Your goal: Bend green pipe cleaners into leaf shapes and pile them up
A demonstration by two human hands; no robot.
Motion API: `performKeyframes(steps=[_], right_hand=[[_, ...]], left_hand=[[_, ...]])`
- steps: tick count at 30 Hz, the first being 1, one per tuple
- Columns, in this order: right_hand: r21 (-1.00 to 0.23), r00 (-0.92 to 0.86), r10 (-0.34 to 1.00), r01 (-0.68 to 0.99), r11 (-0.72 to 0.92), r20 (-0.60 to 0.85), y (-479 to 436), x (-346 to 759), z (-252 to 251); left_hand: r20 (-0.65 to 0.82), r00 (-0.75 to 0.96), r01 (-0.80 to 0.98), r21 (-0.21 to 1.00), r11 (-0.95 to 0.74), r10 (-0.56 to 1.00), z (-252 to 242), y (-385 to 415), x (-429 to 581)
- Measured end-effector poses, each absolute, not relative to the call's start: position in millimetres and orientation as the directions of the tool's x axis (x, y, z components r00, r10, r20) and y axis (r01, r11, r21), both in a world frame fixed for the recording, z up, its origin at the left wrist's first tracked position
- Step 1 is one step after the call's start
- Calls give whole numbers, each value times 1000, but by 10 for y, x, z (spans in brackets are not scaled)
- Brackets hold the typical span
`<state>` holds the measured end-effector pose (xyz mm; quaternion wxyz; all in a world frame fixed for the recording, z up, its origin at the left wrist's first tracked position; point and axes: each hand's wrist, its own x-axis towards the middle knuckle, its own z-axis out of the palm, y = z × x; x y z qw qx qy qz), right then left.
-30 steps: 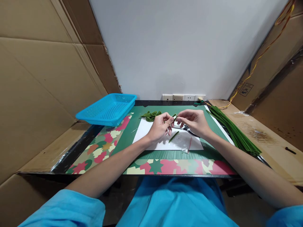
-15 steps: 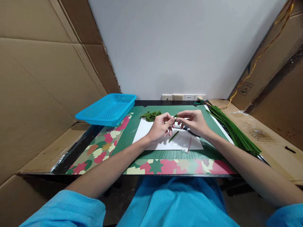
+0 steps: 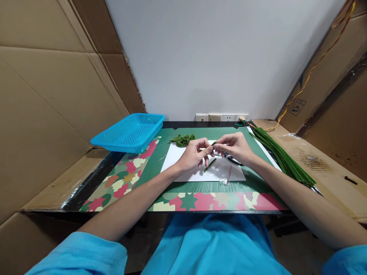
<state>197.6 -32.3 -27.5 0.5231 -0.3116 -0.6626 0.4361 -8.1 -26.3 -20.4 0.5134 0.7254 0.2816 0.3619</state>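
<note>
Between the fingertips of both hands is a short green pipe cleaner (image 3: 213, 143), mostly hidden by the fingers. My left hand (image 3: 195, 153) pinches it from the left, and my right hand (image 3: 235, 146) grips it from the right with thumb and forefinger. Below them, another short green stem (image 3: 210, 164) lies slanted on a clear plastic bag (image 3: 222, 175). The bag rests on white paper (image 3: 172, 162). Scissors with black handles (image 3: 233, 160) lie partly hidden under my right hand. Beyond my left hand sits a small pile of bent green pieces (image 3: 182, 140).
A blue perforated basket (image 3: 129, 147) stands at the back left. At the right edge lies a bundle of long green pipe cleaners (image 3: 286, 160). Cardboard walls (image 3: 57, 95) flank the table, and wall sockets (image 3: 215, 118) line the back.
Both hands stay over the paper, their fingers shifting slightly around the short pipe cleaner. The fingertips now sit closer together. The things on the table lie as before.
</note>
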Motion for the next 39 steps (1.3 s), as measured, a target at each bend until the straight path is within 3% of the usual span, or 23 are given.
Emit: performKeyframes(steps=[16, 39], right_hand=[[-908, -257, 873, -49, 416, 414, -285, 1958, -315], [-897, -247, 865, -54, 438, 437, -291, 1951, -369]], left_hand=[[305, 540, 104, 901, -422, 784, -249, -180, -109], [289, 562, 138, 891, -432, 775, -258, -194, -118]])
